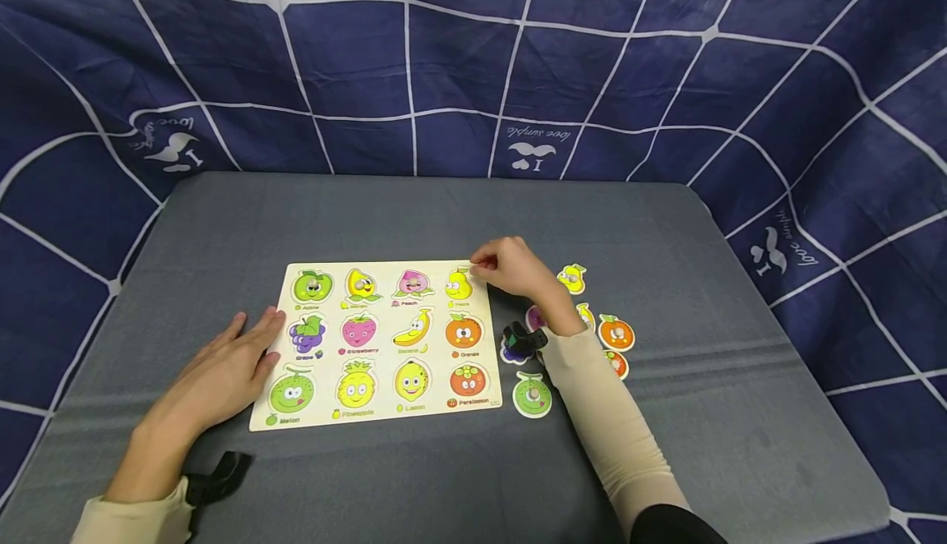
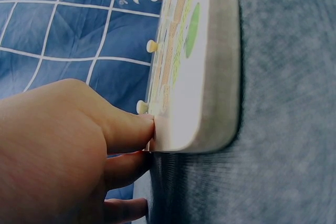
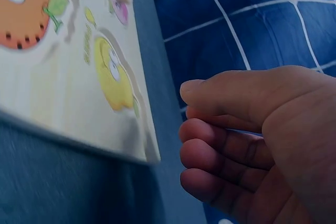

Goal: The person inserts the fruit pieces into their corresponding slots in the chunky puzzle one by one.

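Note:
A fruit puzzle board [image 1: 385,422] lies flat on the grey table. Knobbed apple [image 1: 312,286], mango [image 1: 361,284] and peach [image 1: 413,283] pieces sit in its far row; the pear recess [image 3: 113,74] shows only its printed picture. My left hand [image 1: 225,371] rests along the board's left edge, fingers extended, the thumb touching the edge in the left wrist view. Over the far right corner, beside the pear recess, hovers my right hand [image 1: 518,269]. Its fingers [image 3: 202,153] are loosely curled, with nothing visible between them.
Right of the board lie several loose knobbed pieces: a pear [image 1: 572,278], an orange [image 1: 616,333], a melon [image 1: 533,396] and others partly hidden under the right forearm. A blue checked cloth [image 1: 459,59] hangs around the table [image 1: 414,215].

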The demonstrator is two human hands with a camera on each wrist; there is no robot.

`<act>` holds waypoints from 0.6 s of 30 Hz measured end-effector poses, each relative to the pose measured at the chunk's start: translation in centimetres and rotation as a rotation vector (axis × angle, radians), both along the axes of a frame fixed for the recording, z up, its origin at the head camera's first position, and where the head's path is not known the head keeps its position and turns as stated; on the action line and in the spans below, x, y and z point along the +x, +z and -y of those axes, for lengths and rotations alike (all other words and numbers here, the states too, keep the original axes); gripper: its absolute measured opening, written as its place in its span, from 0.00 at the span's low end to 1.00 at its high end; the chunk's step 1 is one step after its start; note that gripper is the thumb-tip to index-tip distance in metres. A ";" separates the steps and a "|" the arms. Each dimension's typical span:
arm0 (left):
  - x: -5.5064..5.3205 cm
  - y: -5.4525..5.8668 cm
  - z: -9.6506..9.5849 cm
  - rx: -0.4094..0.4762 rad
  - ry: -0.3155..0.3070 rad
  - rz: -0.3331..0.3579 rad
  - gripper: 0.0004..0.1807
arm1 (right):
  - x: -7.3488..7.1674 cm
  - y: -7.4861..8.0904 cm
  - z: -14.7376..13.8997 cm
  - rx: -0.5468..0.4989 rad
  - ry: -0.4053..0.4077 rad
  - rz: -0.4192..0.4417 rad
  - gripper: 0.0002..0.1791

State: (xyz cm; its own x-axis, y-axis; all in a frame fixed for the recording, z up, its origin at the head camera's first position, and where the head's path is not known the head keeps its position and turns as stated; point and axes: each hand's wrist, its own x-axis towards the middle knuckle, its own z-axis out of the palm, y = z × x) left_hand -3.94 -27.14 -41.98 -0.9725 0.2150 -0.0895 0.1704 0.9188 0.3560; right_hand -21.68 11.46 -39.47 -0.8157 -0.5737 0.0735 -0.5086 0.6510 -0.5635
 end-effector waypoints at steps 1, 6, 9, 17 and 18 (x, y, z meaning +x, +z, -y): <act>0.0 0.0 0.0 0.000 -0.001 0.000 0.32 | 0.0 0.1 -0.3 -0.003 -0.007 0.000 0.08; 0.0 0.0 0.1 -0.005 0.004 0.006 0.32 | -0.1 0.2 -1.7 -0.012 -0.029 -0.009 0.08; 0.0 0.0 0.1 -0.014 0.009 0.011 0.32 | -0.2 0.1 -2.4 -0.021 -0.041 -0.013 0.09; 0.0 -0.1 0.1 -0.013 0.001 -0.002 0.33 | -0.5 0.0 -4.4 -0.040 -0.090 -0.027 0.08; 0.0 -0.1 0.1 -0.011 -0.004 -0.010 0.32 | -0.5 0.1 -4.6 -0.044 -0.096 -0.029 0.08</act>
